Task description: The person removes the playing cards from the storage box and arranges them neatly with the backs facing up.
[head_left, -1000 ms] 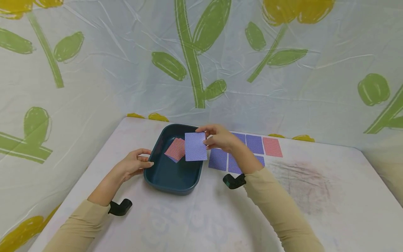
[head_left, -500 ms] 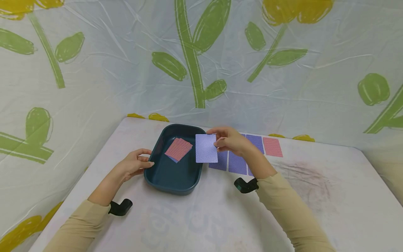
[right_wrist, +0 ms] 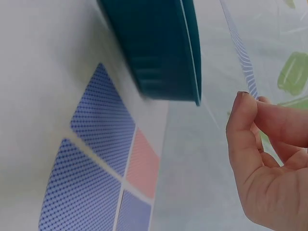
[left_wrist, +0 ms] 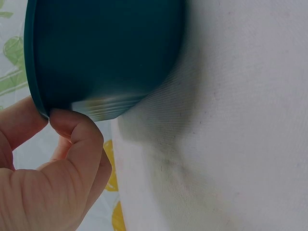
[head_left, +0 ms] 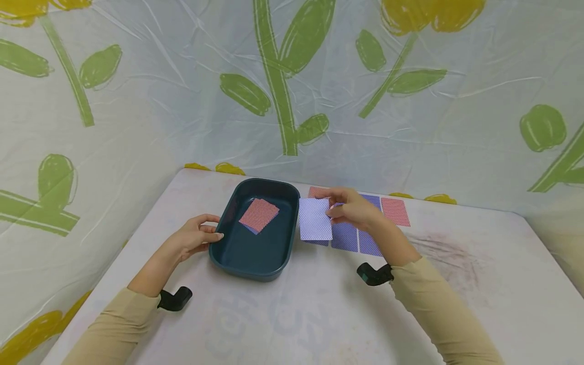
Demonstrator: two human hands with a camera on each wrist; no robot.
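My right hand (head_left: 356, 209) pinches a blue-backed playing card (head_left: 315, 219) by its right edge, just right of a dark teal bin (head_left: 255, 274). In the right wrist view the card (right_wrist: 243, 57) shows nearly edge-on between thumb and fingers, raised above the table. At the bin's left side, my left hand (head_left: 193, 236) grips the rim; the left wrist view has thumb and finger (left_wrist: 77, 132) on either side of it. Inside the bin lies a small pile, a red-backed card (head_left: 259, 216) on top and a blue edge peeking out below.
Right of the bin, several blue-backed cards (head_left: 345, 239) lie in rows on the white table (head_left: 292, 324). A red-backed card (head_left: 396, 212) ends the back row; another red-backed card (head_left: 317, 192) is partly covered by my right hand. A flower-print sheet (head_left: 191, 111) hangs behind.
My right hand has carried the blue-backed card rightward, from over the bin to beyond its right rim. The left hand and the bin have stayed put.
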